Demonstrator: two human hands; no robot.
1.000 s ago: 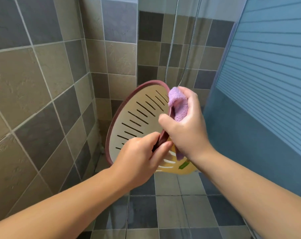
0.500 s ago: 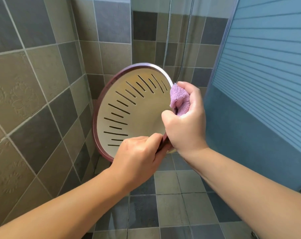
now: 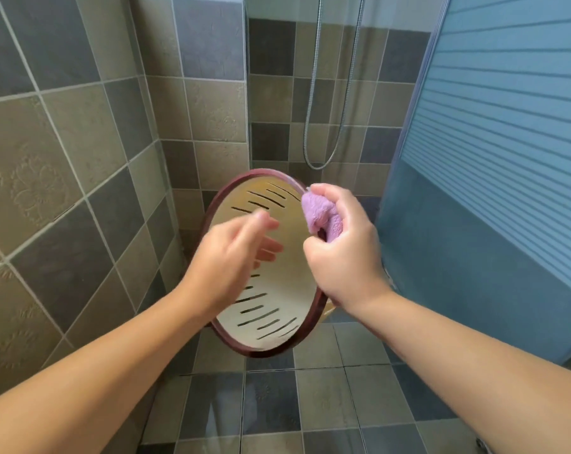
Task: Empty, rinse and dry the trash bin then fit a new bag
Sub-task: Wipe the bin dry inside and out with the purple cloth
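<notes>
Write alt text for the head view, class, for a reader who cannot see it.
A right hand presses a purple cloth on the rim of a slotted beige trash bin, held mouth toward the camera. The left hand, blurred, fingers loose, hovers before the opening in a tiled shower.

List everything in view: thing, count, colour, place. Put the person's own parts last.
trash bin: one, cream slotted wall, dark red rim, centre, held off the floor, opening facing the camera
cloth: one, purple, bunched against the bin's upper right rim
shower hose: one, metal, looped on the back wall
wall tiles: many, beige and grey, left and back
floor tiles: many, grey and beige, bottom
panel: one, blue striped, right
left hand: one, blurred, fingers extended before the bin's opening
right hand: one, gripping the cloth at the rim
</notes>
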